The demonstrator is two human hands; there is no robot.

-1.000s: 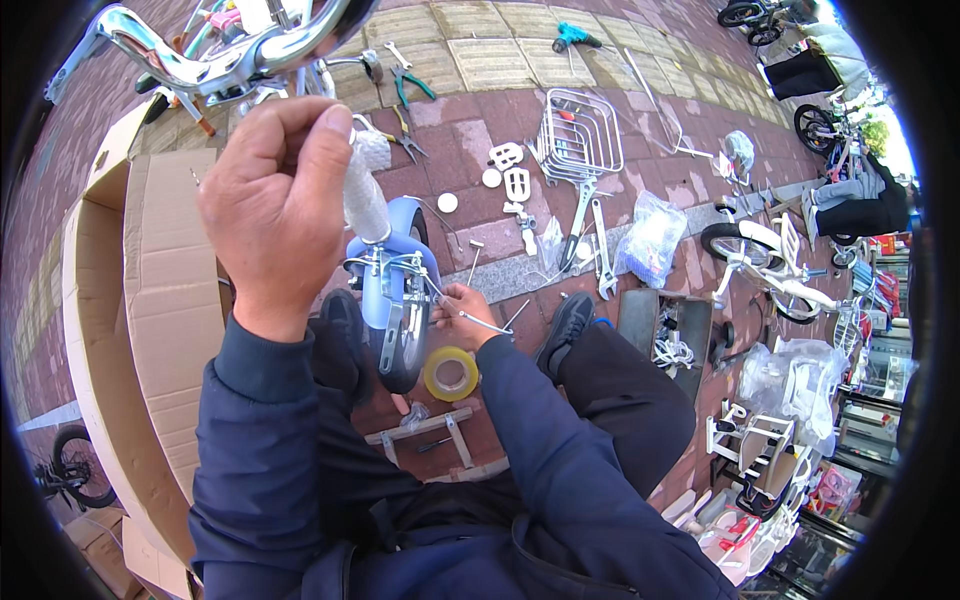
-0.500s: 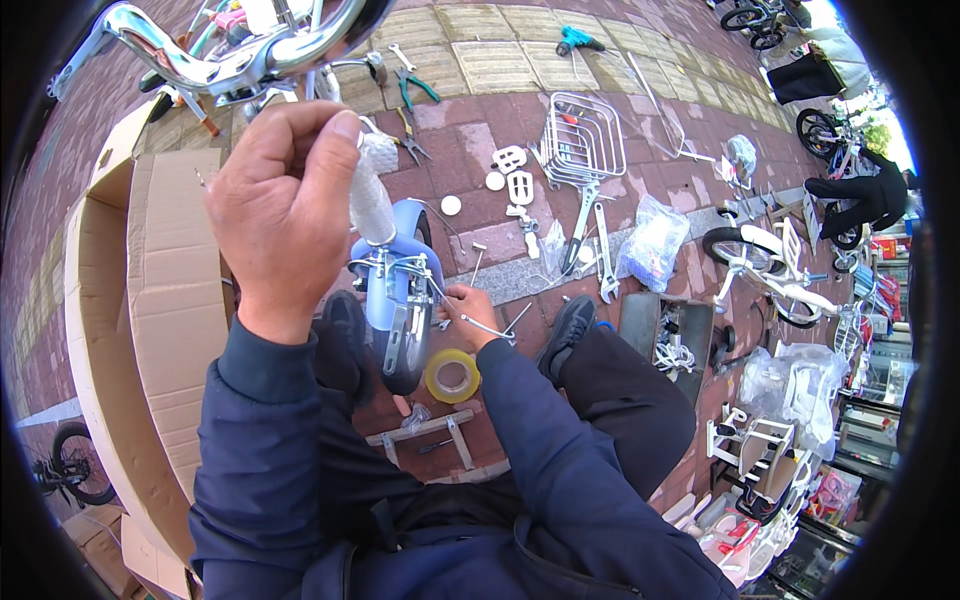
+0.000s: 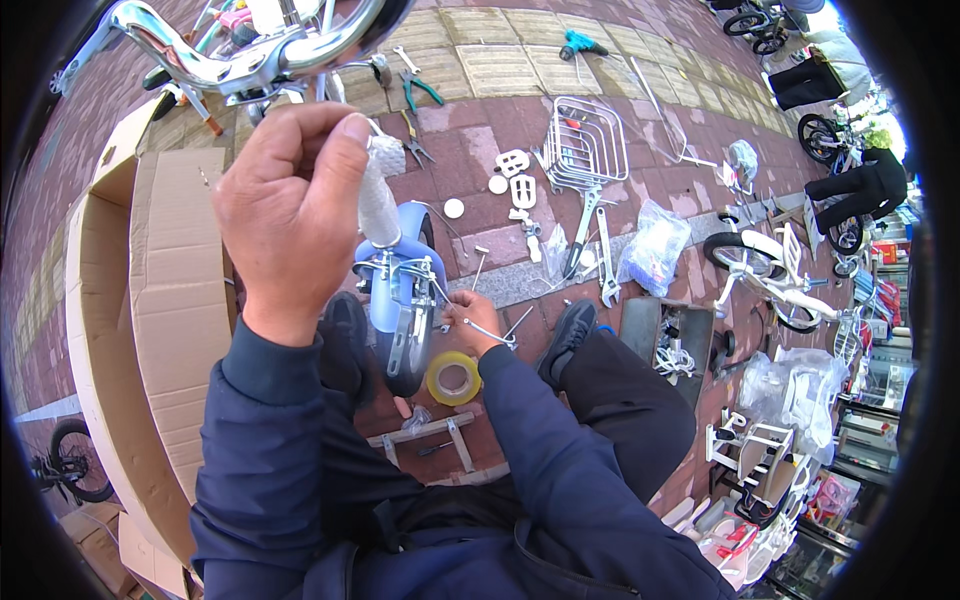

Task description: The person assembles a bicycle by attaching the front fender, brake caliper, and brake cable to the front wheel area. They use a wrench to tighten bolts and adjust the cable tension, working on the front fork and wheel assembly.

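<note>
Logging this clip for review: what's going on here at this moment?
A person sits on a brick pavement working on a small blue bicycle part. The left hand is raised, gripping a white wrapped stem that rises from it. The right hand is low beside the part, holding a thin metal tool. A roll of yellow tape lies just below. An open cardboard box lies to the left; a wire basket and pliers lie further out.

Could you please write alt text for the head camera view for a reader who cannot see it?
A person's left hand grips a white-wrapped stem above a small blue bicycle fork, while the right hand works a wrench at its side. Bicycle parts and tools litter the brick pavement.
</note>
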